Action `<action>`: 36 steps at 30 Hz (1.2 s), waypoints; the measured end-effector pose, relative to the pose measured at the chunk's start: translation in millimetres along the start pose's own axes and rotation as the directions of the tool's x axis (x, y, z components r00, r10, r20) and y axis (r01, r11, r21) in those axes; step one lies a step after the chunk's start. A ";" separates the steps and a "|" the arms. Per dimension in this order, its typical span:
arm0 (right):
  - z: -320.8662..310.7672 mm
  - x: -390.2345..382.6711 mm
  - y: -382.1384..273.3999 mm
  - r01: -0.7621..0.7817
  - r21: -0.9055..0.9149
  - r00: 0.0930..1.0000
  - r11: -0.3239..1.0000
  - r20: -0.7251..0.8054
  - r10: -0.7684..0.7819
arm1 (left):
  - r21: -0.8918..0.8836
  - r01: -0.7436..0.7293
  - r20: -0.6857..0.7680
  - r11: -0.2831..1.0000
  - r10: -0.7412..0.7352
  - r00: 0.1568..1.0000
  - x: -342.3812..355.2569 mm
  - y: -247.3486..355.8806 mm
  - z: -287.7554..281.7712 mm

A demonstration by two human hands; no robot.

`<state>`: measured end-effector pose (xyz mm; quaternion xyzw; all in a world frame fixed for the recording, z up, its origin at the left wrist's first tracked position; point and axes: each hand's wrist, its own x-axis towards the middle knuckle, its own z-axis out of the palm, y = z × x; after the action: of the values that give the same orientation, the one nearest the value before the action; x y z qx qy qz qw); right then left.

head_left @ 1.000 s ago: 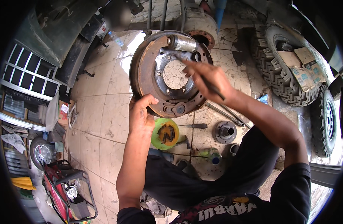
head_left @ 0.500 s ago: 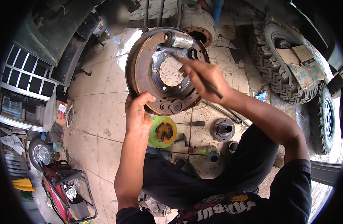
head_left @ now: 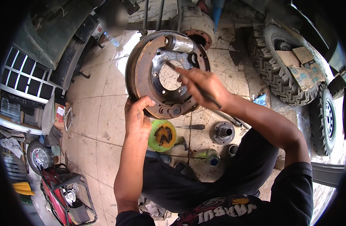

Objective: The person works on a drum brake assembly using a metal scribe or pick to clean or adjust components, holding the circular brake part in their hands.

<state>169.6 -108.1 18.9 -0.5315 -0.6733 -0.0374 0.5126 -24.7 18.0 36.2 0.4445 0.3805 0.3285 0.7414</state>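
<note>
I saw the left hand (head_left: pixel 138 113) clamped on the lower-left rim of the brake plate (head_left: pixel 143 75), probably to steady it for the right hand (head_left: pixel 205 88), which was closed around a slim dark tool (head_left: pixel 172 66). The plate was above the tiled floor (head_left: pixel 105 105), rusty brown around a glossy black middle.

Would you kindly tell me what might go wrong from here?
The left hand grips the brake assembly by its lower-left edge, so it might tip or slip. If it dropped, it could upset the green bowl showing just below. The right hand, holding a dark slender tool, might scrape against nearby metal.
</note>
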 end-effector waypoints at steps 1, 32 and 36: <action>-2.5 2.6 -9.5 -0.065 0.034 0.998 0.997 0.024 0.064 | 0.004 -0.007 -0.006 1.000 0.007 1.000 0.0 0.3 -0.7; -15.7 -0.8 7.8 -0.175 -0.049 0.983 0.983 -0.067 0.172 | -0.063 -0.001 -0.064 0.998 -0.003 0.998 -3.4 -1.8 7.2; -19.2 -9.9 10.0 -0.167 -0.054 0.984 0.984 0.048 0.170 | -0.102 0.033 -0.051 0.994 -0.038 0.998 -2.8 0.1 7.5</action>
<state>188.8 -122.0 15.8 -0.6000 -0.6379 0.0032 0.4828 -19.6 12.6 39.4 0.3909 0.3908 0.3455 0.7584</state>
